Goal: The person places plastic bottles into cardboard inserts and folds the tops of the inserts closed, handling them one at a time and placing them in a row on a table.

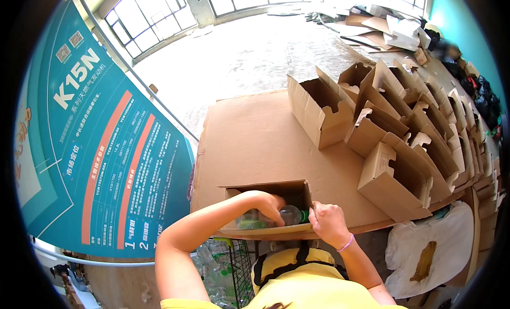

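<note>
An open cardboard box point(273, 232) stands at the near edge of the cardboard-covered table. My left hand point(272, 207) reaches down inside it, fingers bent round a clear plastic bottle point(290, 215) with a green cap that lies on its side and points right. More clear and green plastic shows in the left part of the box, partly hidden by my left forearm. At the box's right end, my right hand point(329, 224) grips the upper edge of the wall, with a pink band on its wrist.
Many open cardboard boxes point(396, 176) stand in rows along the table's right side. Below the table, a black wire basket point(240, 272) holds several clear bottles. A teal banner point(106, 149) rises at left. White sacking point(430, 245) lies at lower right, flattened cardboard point(393, 33) at the far right.
</note>
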The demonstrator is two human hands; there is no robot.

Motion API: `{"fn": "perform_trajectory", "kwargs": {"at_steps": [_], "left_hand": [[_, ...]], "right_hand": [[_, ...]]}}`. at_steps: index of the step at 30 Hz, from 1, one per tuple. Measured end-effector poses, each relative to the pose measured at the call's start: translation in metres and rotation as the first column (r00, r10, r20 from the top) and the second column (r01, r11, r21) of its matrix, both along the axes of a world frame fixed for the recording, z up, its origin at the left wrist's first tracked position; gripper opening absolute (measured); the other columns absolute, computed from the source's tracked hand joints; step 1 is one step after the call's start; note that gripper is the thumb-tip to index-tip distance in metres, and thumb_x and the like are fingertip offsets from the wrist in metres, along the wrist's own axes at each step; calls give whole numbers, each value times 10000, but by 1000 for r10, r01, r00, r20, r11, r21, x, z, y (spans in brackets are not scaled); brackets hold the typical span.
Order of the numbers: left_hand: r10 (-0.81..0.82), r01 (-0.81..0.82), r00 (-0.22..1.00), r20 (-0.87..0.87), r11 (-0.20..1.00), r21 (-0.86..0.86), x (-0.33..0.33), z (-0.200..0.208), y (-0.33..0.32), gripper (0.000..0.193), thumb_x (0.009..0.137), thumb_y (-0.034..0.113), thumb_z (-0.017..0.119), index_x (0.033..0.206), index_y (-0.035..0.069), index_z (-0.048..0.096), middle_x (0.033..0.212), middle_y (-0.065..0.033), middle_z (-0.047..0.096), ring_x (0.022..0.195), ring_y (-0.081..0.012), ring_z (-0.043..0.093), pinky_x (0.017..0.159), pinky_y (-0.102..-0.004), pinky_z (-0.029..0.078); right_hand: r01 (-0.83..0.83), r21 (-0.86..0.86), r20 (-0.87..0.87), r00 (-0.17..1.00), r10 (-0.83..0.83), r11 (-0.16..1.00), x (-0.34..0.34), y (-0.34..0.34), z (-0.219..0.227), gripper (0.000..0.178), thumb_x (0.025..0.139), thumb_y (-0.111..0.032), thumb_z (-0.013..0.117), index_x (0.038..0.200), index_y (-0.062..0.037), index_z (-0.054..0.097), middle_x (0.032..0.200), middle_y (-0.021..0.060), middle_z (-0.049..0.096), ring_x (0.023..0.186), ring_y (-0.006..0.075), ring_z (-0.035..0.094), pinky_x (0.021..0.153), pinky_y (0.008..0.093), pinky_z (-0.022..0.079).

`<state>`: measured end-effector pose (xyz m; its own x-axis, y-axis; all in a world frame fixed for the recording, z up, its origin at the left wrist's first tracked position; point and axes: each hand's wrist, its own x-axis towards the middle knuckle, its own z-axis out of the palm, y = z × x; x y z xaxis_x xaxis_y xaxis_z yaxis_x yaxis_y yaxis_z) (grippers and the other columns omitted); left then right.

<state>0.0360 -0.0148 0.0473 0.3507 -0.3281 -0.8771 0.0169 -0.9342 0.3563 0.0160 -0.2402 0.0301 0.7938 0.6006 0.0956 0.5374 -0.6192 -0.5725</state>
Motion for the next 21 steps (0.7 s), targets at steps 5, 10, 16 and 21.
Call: {"fn": "perform_trajectory", "kwargs": {"at_steps": [5,10,16,21], "left_hand": [[-71,68,997,-15,984,-164,-9,-70,23,868,714,409,785,1383,-24,442,1306,-228,572,1130,-350,595,938,-403,486],[-90,112,984,155,984,-139,-42,-140,31,608,818,324,689,1297,-20,540,1224,-236,620,1142,-351,591,944,-422,483],[117,-56,933,340,981,-184,-50,-29,25,520,909,251,622,1350,1,505,1229,-243,610,1127,-393,586,965,-433,471],[689,-303,321,650,725,-619,-105,50,42,470,896,241,645,1275,-25,566,1215,-216,637,1149,-351,601,992,-400,466]], "right_hand": [[-36,131,-37,998,41,991,8,-8,-6,196,891,-162,588,902,25,646,700,214,650,654,382,649,635,443,536],[-21,136,-41,999,27,990,6,-3,-6,219,896,-148,578,992,35,651,747,226,663,676,383,653,645,438,538],[-47,92,-82,995,54,995,6,-3,1,245,899,-139,569,1034,53,638,811,235,671,724,380,663,688,434,541],[28,249,-59,998,-13,968,3,-8,-11,374,915,-151,559,1214,74,565,1119,284,632,1033,406,625,917,419,502]]}}
